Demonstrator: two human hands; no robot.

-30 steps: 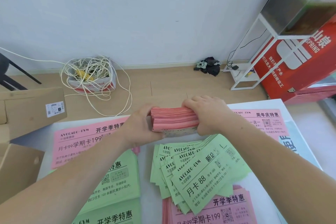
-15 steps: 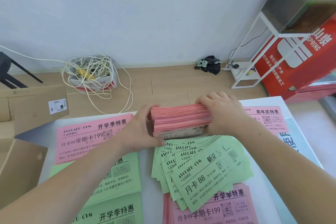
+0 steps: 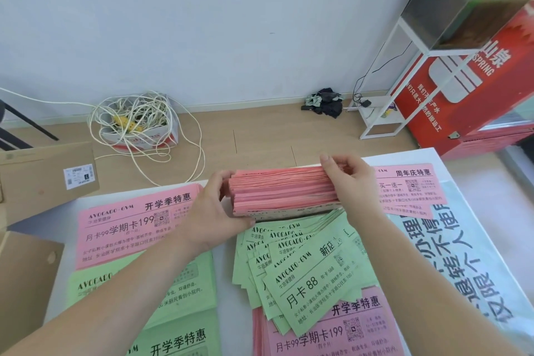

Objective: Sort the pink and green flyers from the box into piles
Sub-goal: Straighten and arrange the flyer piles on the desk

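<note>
A thick stack of pink flyers [image 3: 283,192] stands on its long edge at the far middle of the white table [image 3: 228,292]. My left hand [image 3: 212,209] grips its left end, thumb along the bottom edge. My right hand [image 3: 351,182] holds the right end, its fingers curled over the top edges. In front of the stack lies a fanned heap of green flyers [image 3: 306,272]. Pink piles lie at the far left [image 3: 127,225], far right [image 3: 410,188] and near middle [image 3: 332,332]. Green piles [image 3: 161,292] lie at the near left.
An open cardboard box [image 3: 26,280] sits at the table's left edge, with another cardboard box [image 3: 43,176] behind it. A large white printed sheet [image 3: 468,263] covers the table's right side. On the floor beyond are a small box of tangled cord [image 3: 138,124], a white rack [image 3: 384,113] and a red carton [image 3: 474,72].
My right hand has lifted from lying over the stack's right end, its fingers now curled at the top edges. The left hand stays on the left end.
</note>
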